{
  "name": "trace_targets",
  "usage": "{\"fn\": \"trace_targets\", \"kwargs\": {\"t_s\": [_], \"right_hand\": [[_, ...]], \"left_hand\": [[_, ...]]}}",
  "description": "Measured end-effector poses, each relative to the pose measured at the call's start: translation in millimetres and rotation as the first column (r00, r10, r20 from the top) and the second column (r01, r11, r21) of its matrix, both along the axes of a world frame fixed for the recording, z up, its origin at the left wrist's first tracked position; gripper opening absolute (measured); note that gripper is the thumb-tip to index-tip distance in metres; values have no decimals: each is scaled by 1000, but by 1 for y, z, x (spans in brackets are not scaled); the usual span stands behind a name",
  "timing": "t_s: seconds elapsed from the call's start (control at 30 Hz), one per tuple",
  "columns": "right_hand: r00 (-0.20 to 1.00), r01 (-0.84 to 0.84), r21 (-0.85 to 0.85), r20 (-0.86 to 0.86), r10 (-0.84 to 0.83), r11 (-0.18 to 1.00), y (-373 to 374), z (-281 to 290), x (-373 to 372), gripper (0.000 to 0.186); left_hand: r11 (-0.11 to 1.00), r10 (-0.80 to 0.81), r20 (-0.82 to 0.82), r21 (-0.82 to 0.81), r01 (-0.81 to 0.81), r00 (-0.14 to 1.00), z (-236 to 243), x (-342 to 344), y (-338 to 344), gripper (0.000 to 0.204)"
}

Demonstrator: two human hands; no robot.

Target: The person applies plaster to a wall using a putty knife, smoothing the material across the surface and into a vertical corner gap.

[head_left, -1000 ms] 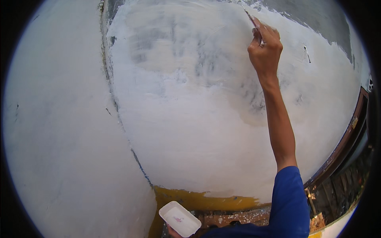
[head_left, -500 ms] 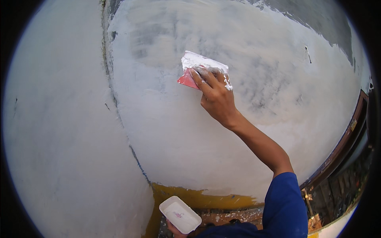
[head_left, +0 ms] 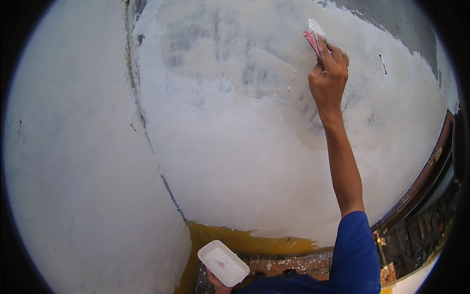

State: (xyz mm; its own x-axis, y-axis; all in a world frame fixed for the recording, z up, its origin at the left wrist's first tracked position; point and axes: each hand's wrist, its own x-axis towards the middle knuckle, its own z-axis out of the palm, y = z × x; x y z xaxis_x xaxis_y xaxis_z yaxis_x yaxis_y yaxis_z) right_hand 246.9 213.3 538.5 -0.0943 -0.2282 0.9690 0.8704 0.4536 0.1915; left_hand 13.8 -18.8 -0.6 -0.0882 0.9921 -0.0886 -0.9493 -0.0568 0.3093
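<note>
My right hand (head_left: 330, 66) is raised high on the wall, closed round a red putty spreader (head_left: 313, 43) that is tilted almost edge-on. White putty clings to its far edge and to my fingers. In front of it stretches the wall (head_left: 235, 142), coated white with grey smudgy patches and a fresh wet streak left of the hand. Low down, my left hand (head_left: 218, 283) grips the near left side of a shallow white tray (head_left: 208, 251). A little pale residue with a pinkish mark lies on the tray's bottom; most of the left fingers are hidden beneath it.
A second whitish wall (head_left: 83, 157) meets the first at a rough corner crack (head_left: 139, 105). Below runs a yellow painted band (head_left: 245, 241), with paint-splattered boards (head_left: 293, 264) underneath. At the right are a dark brown frame (head_left: 421, 186) and some wooden debris. A small dark wire (head_left: 382, 63) pokes from the wall.
My right hand has swept up and to the right with the spreader, turning it from broadside to nearly edge-on. A wet putty streak shows along its path. The tray has barely shifted.
</note>
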Motion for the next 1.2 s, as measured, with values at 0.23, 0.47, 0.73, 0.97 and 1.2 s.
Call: {"fn": "trace_targets", "kwargs": {"t_s": [0.23, 0.47, 0.73, 0.97, 1.2], "right_hand": [[941, 73, -268, 339, 23, 961, 37, -122, -86, 66], [942, -155, -294, 245, 231, 943, -2, -73, -79, 54], [962, 124, -165, 260, -78, 978, 39, -49, -83, 56], [919, -99, -382, 319, 232, 919, 18, -87, -121, 58], [952, 130, -277, 305, -42, 952, 59, -67, -92, 65]], "left_hand": [[1000, 26, -8, -6, -26, 1000, 12, 4, -8, 71], [998, 55, -76, -3, -55, 996, 3, -4, -10, 76], [997, 78, -77, 0, -78, 994, 28, 1, -14, 70], [997, 63, 12, -44, -63, 998, 1, -3, -7, 68], [997, 82, 55, -16, -81, 995, 16, -3, -2, 68]]}}
